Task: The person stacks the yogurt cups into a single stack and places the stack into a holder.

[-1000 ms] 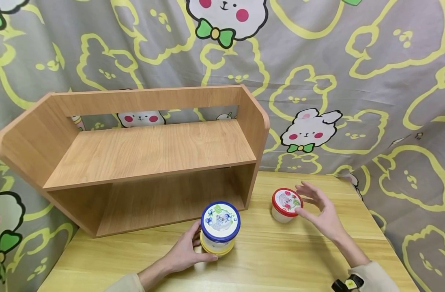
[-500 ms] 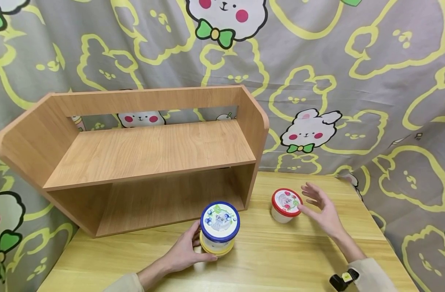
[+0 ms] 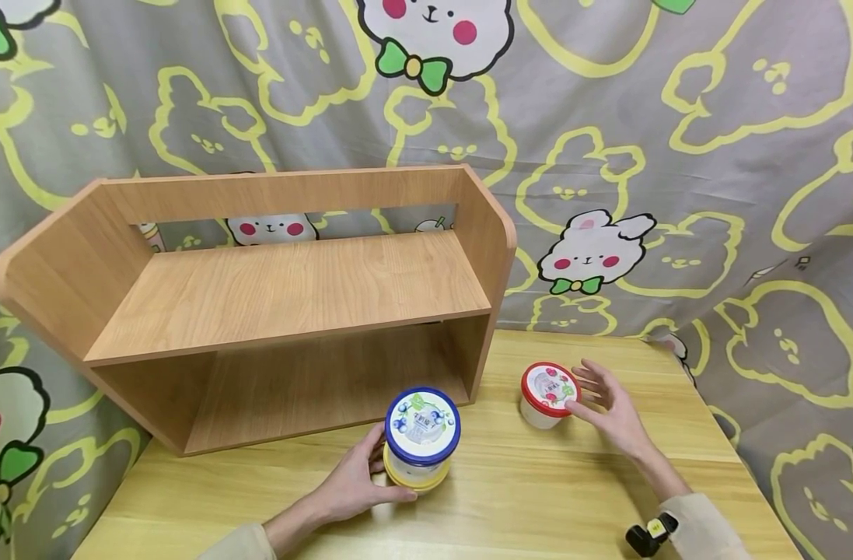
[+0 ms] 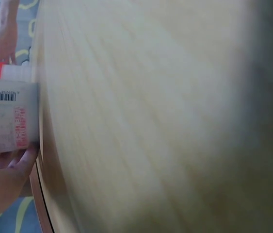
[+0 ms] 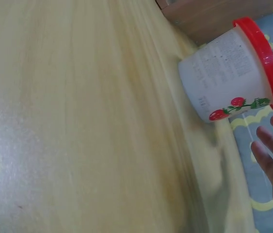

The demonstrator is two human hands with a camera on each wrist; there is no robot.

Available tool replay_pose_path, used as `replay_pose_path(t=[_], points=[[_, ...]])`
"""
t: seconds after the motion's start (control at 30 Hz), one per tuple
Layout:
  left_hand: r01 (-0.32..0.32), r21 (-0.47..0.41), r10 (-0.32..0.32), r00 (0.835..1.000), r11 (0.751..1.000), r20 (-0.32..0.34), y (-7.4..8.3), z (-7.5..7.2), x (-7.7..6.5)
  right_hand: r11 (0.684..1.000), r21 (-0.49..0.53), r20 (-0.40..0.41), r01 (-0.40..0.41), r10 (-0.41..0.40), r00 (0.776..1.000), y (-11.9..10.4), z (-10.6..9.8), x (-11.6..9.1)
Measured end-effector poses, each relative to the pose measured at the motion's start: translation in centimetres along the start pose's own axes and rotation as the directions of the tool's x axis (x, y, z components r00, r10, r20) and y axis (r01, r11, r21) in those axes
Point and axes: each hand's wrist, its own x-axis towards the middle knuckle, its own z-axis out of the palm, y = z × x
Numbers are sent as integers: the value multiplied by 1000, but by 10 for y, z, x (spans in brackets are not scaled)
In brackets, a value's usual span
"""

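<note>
Blue-lidded tub (image 3: 422,426): round white cup, blue rim, lid printed with blueberries and small writing too fine to read. It sits stacked on a yellow-lidded tub (image 3: 414,476), on the wooden table (image 3: 510,498) just in front of the shelf unit (image 3: 272,288). The left wrist view shows a barcode and red printed text on the white side wall (image 4: 5,119), not legible. Left hand (image 3: 359,486): fingers curled round the lower part of the stack, grasping it.

Red-lidded tub (image 3: 548,393): white cup, red rim, strawberry picture on lid and side (image 5: 233,80), with grey small print on the wall, unreadable. Stands on the table to the right of the shelf's side panel, well apart from the stack. Right hand (image 3: 608,408): released, fingers spread and straight, just beside the tub's right edge; contact cannot be told.
</note>
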Motion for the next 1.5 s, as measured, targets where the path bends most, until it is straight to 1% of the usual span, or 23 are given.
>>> replay_pose_path(t=[0.17,0.4,0.67,0.9,1.13,1.5], points=[[-1,5,1,1000,1000,5,2,0,0,998,-30,39,-64,65,997,4,3,-2],[-1,-1,1,1000,1000,12,3,0,0,991,-22,53,-132,133,990,5,9,-1],[-2,-4,2,1000,1000,5,2,0,-1,992,-14,47,-123,123,991,8,14,-3],[3,-1,-3,1000,1000,5,3,0,-1,989,-47,63,-137,140,988,10,16,-2],[5,10,-5,1000,1000,4,3,0,-1,987,-87,56,-138,144,988,11,16,-1],[-1,6,1,1000,1000,8,3,0,-1,987,-89,51,-131,136,989,11,17,-2]])
